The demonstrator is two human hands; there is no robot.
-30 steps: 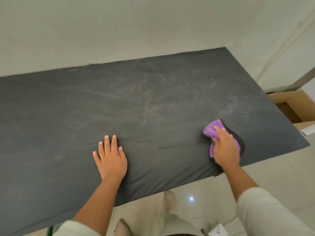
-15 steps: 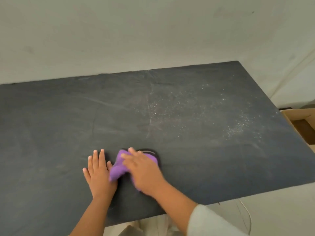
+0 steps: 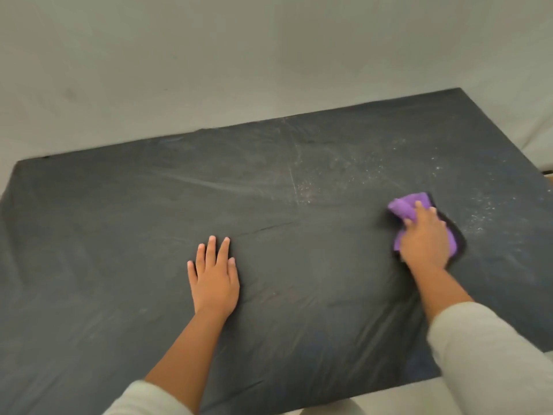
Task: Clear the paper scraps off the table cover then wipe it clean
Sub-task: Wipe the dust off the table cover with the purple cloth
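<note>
A dark grey table cover fills most of the head view. My left hand rests flat on it near the middle, fingers straight and together. My right hand is over to the right, fingers curled over a bunched purple cloth with a black edge, pressing it onto the cover. Fine white specks lie just right of the cloth, and more white specks are scattered behind it towards the far edge. No larger paper scraps are visible.
A pale wall runs along the cover's far edge. A sliver of a cardboard box shows past the right edge. Pale floor appears below the near edge. Creases cross the cover's middle.
My right hand swept the purple cloth left to beside my left hand, then back out to the right side of the cover. My left hand has stayed flat in place.
</note>
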